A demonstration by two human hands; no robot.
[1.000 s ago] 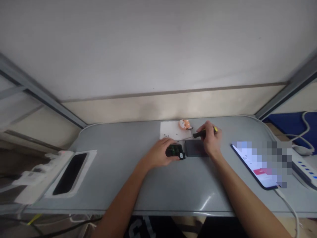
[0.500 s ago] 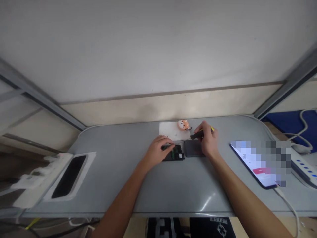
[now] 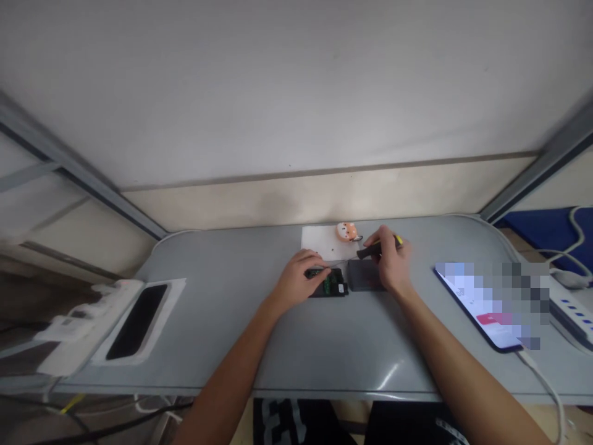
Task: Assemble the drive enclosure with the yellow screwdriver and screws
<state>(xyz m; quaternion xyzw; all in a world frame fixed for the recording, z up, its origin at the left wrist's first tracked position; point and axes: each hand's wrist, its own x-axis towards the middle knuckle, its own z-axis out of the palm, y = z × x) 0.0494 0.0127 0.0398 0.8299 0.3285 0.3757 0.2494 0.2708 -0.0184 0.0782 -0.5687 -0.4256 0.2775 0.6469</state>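
Note:
A black casing with a green circuit board [image 3: 328, 285] lies on the desk, partly covered by my left hand [image 3: 299, 281]. The thumb and forefinger of that hand come together over the board, at the tip of the screwdriver; what they pinch is too small to make out. My right hand [image 3: 393, 262] grips the black and yellow handle of a screwdriver [image 3: 369, 251], held slanted, its thin shaft pointing left toward my left fingertips. Beneath the right hand, beside the casing, sits a dark grey flat box [image 3: 364, 277], its right end hidden by the hand.
Behind the hands, a white sheet [image 3: 319, 242] carries small dark specks and an orange-and-white animal-faced case [image 3: 346, 232]. A lit phone [image 3: 482, 315] with a cable lies at right, near a power strip [image 3: 574, 318]. At left are a dark phone [image 3: 138, 321] and another power strip [image 3: 88, 330].
The whole view has shifted slightly, so desk things appear a little further right. Both hands keep nearly the same pose over the casing and the grey box.

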